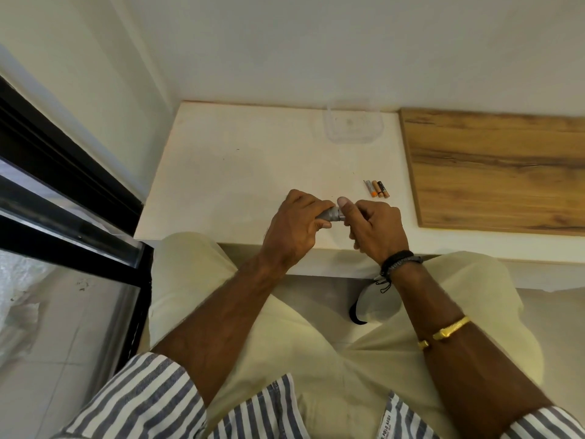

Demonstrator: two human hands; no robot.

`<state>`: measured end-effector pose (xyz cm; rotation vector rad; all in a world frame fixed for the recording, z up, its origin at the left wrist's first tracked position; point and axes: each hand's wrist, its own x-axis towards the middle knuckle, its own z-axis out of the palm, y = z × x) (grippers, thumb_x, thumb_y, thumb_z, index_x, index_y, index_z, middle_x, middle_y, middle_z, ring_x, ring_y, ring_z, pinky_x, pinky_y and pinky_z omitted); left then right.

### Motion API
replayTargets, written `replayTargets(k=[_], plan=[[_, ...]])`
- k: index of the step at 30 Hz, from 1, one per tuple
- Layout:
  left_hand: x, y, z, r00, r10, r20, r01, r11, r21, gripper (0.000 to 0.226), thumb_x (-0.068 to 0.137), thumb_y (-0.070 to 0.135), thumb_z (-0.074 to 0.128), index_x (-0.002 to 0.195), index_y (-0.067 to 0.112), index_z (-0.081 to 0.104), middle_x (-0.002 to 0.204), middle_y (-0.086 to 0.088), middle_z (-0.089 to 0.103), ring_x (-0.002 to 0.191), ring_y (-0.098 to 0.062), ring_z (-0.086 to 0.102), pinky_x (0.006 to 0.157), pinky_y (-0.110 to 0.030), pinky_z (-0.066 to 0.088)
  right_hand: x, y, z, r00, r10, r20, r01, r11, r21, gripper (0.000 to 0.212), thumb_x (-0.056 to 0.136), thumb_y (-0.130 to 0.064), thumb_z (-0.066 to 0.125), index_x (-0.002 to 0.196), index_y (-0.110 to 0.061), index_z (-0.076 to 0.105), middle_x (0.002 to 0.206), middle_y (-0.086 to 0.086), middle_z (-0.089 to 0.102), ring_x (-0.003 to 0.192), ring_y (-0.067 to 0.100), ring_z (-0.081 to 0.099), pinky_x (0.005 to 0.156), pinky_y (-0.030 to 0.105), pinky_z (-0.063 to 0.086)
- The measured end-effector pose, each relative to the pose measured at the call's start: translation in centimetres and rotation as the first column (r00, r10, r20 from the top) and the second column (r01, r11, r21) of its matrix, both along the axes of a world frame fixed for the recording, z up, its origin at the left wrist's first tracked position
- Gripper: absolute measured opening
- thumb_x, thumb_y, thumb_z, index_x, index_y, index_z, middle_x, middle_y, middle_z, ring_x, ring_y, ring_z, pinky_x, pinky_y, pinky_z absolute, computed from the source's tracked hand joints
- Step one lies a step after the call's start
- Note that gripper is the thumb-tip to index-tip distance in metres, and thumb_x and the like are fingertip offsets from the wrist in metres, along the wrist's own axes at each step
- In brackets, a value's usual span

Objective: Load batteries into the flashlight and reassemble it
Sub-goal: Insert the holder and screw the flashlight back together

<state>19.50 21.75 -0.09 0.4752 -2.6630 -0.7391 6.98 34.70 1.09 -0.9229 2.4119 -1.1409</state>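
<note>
head view: flashlight (pixel 330 214) held over the white table (pixel 240 172), long axis left-right. left hand (pixel 297 223) clenched round the body, right hand (pixel 373 226) gripping its right end. batteries (pixel 376 189) lie just beyond the right hand, nearer it.

Both forearms reach forward, left hand (pixel 294 223) and right hand (pixel 376 228) curled closed, knuckles nearly meeting.

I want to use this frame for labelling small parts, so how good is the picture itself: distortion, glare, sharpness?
Head view: wide-angle bending curves the window frame and table edges; light is soft and even, with no harsh glare; the batteries are small but distinct; the flashlight is mostly hidden by both hands.
</note>
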Motion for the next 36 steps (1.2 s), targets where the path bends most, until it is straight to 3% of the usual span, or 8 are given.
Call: replayTargets(k=[3, 9, 12, 18, 25, 28, 31, 36], plan=[[-0.06, 0.03, 0.09, 1.000, -0.010, 0.011, 0.009, 1.000, 0.004, 0.032, 0.096, 0.020, 0.061, 0.124, 0.006, 0.065, 0.115, -0.011, 0.069, 0.107, -0.029, 0.053, 0.090, -0.036, 0.042, 0.05, -0.12, -0.16, 1.000, -0.031, -0.002, 0.031, 0.997, 0.069, 0.065, 0.097, -0.066, 0.042, 0.062, -0.018, 0.067, 0.049, -0.001, 0.062, 0.047, 0.022, 0.064, 0.059, 0.042, 0.060], [-0.07, -0.23, -0.32, 0.998, 0.067, 0.011, -0.067, 0.997, 0.032, 0.031, 0.095, 0.019, 0.062, 0.124, 0.007, 0.065, 0.113, -0.009, 0.069, 0.106, -0.025, 0.051, 0.085, -0.026, 0.038, -0.77, 0.33, -0.18, 0.984, 0.156, 0.089, -0.144, 0.982, -0.123, 0.030, 0.093, -0.030, 0.073, 0.121, -0.021, 0.069, 0.110, -0.001, 0.073, 0.082, 0.015, 0.074, 0.069, 0.034, 0.064], [-0.06, -0.42, -0.56, 0.997, 0.079, 0.026, -0.080, 0.996, 0.036, 0.032, 0.095, 0.020, 0.062, 0.124, 0.007, 0.065, 0.113, -0.008, 0.069, 0.106, -0.024, 0.051, 0.085, -0.025, 0.037, -0.63, 0.32, -0.35, 0.982, 0.183, 0.047, -0.174, 0.974, -0.144, 0.030, 0.091, -0.015, 0.074, 0.121, -0.018, 0.071, 0.108, 0.002, 0.074, 0.081, 0.018, 0.074, 0.068, 0.038, 0.065], [-0.25, -0.36, -0.52, 0.999, 0.044, 0.022, -0.045, 0.999, 0.017, 0.032, 0.095, 0.020, 0.063, 0.124, 0.008, 0.065, 0.114, -0.008, 0.069, 0.106, -0.025, 0.052, 0.087, -0.030, 0.041, -0.29, 0.14, -0.26, 0.996, 0.092, 0.020, -0.090, 0.993, -0.081, 0.024, 0.097, -0.038, 0.065, 0.104, -0.016, 0.073, 0.073, -0.005, 0.073, 0.059, 0.009, 0.069, 0.063, 0.036, 0.064], [-0.18, -0.11, -0.37, 1.000, -0.013, 0.005, 0.013, 1.000, -0.026, 0.028, 0.096, 0.020, 0.061, 0.121, 0.010, 0.065, 0.110, -0.006, 0.070, 0.104, -0.026, 0.051, 0.086, -0.034, 0.042, 0.02, -0.19, -0.27, 0.998, 0.004, -0.066, 0.001, 0.997, 0.079, 0.059, 0.102, -0.056, 0.044, 0.074, -0.011, 0.070, 0.058, 0.003, 0.066, 0.059, 0.027, 0.067, 0.067, 0.045, 0.058], [-0.17, -0.23, -0.56, 1.000, 0.014, 0.013, -0.014, 1.000, -0.009, 0.030, 0.096, 0.023, 0.060, 0.123, 0.010, 0.065, 0.111, -0.006, 0.069, 0.104, -0.024, 0.050, 0.085, -0.029, 0.038, 0.11, -0.10, -0.25, 0.998, 0.034, 0.060, -0.032, 0.999, -0.028, 0.042, 0.101, -0.052, 0.050, 0.096, -0.016, 0.071, 0.080, 0.003, 0.074, 0.063, 0.016, 0.071, 0.063, 0.042, 0.063], [-0.18, -0.34, -0.66, 0.998, 0.063, 0.020, -0.063, 0.998, 0.024, 0.032, 0.096, 0.022, 0.061, 0.125, 0.009, 0.064, 0.113, -0.008, 0.069, 0.106, -0.024, 0.050, 0.084, -0.028, 0.038, -0.44, 0.18, -0.18, 0.983, 0.143, 0.112, -0.131, 0.985, -0.109, 0.033, 0.095, -0.035, 0.068, 0.127, -0.023, 0.066, 0.114, 0.000, 0.073, 0.090, 0.017, 0.073, 0.073, 0.040, 0.064], [-0.06, -0.30, -0.77, 0.997, 0.075, 0.032, -0.076, 0.997, 0.030, 0.034, 0.095, 0.022, 0.062, 0.125, 0.007, 0.064, 0.113, -0.009, 0.069, 0.106, -0.025, 0.051, 0.085, -0.028, 0.037, -0.36, 0.32, -0.22, 0.987, 0.157, 0.043, -0.151, 0.981, -0.119, 0.028, 0.093, -0.018, 0.072, 0.121, -0.021, 0.072, 0.110, -0.003, 0.074, 0.088, 0.019, 0.072, 0.076, 0.048, 0.063]])
